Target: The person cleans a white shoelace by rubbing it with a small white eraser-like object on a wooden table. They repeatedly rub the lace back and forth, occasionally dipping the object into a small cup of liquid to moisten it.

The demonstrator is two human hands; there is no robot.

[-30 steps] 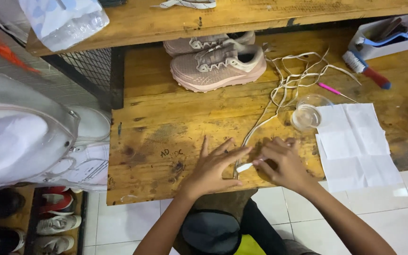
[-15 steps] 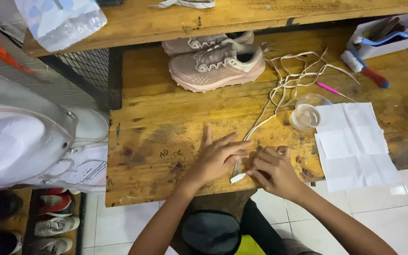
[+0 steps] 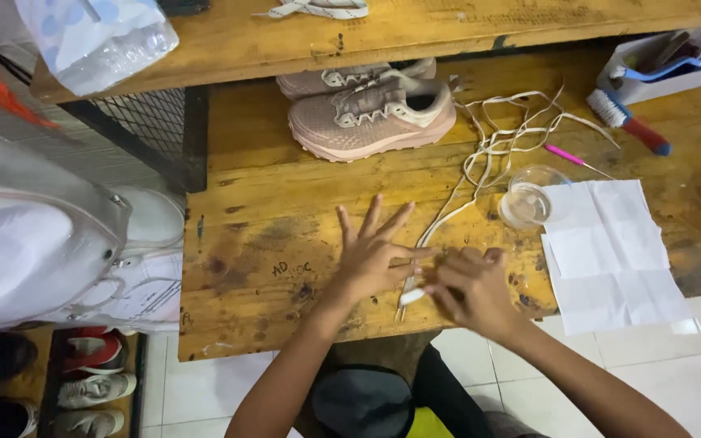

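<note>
Head view, worn wooden workbench (image 3: 285, 235). We see the left hand (image 3: 371, 255) w/ fingers spread wide apart and raised, thumb and palm edge down on the long flat white shoelace (image 3: 448, 219); nothing is clamped in it. The right hand (image 3: 468, 284), just beside the left and touching it at the fingertips, has fingers curled together around the lace's near end; whether it truly pinches the lace we cannot tell, since the fingers hide the contact. A short white tip of lace shows betw. the two hands, near the bench's front edge. From the hands the lace runs away and to the right into a loose tangle. Beyond the right hand, just right of the lace, stands a small clear round plastic cup (image 3: 529, 199), touching a sheet of white folded paper (image 3: 610, 251) that lies right of the right hand. Beyond the left hand, well apart, sits a pair of pale pink running shoes (image 3: 375, 113). Far right, beyond the paper: a thin pink pen-like tool (image 3: 569, 156) and a red-handled brush (image 3: 626, 122).
</note>
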